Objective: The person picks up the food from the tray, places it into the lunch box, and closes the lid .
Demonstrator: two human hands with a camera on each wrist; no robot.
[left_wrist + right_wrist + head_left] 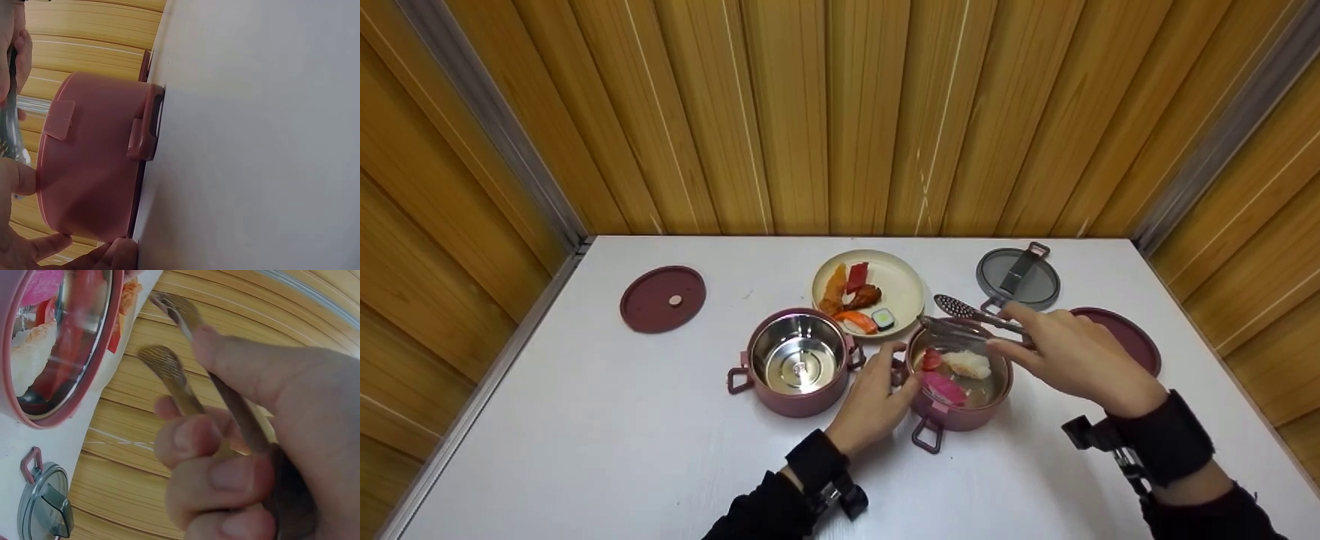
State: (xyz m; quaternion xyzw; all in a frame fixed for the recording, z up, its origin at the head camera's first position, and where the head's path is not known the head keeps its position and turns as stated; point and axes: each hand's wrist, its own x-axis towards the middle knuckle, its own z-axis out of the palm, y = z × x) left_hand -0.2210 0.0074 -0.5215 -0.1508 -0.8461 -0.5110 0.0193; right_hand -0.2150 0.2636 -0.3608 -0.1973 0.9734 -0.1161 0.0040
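My right hand (pixel 1061 356) grips metal serving tongs (pixel 958 307) above the right pink pot (pixel 960 420). The perforated ends of the tongs stand apart in the right wrist view, with nothing between them. Inside that pot lie a white food piece (pixel 969 364), a bright pink piece (pixel 943 388) and a small red piece (pixel 931 359). My left hand (pixel 874 405) holds the pot's left side. In the left wrist view its thumb touches the rim and other fingers touch the wall of the pot (pixel 95 163).
Left of my left hand stands a second pink pot (pixel 801 405) with a bare steel inside. Behind, a cream plate (pixel 901 281) bears a drumstick (pixel 864 297), sushi (pixel 856 323) and other food. Dark red lids (pixel 660 300) lie at both sides; a grey clear lid (pixel 997 270) lies back right.
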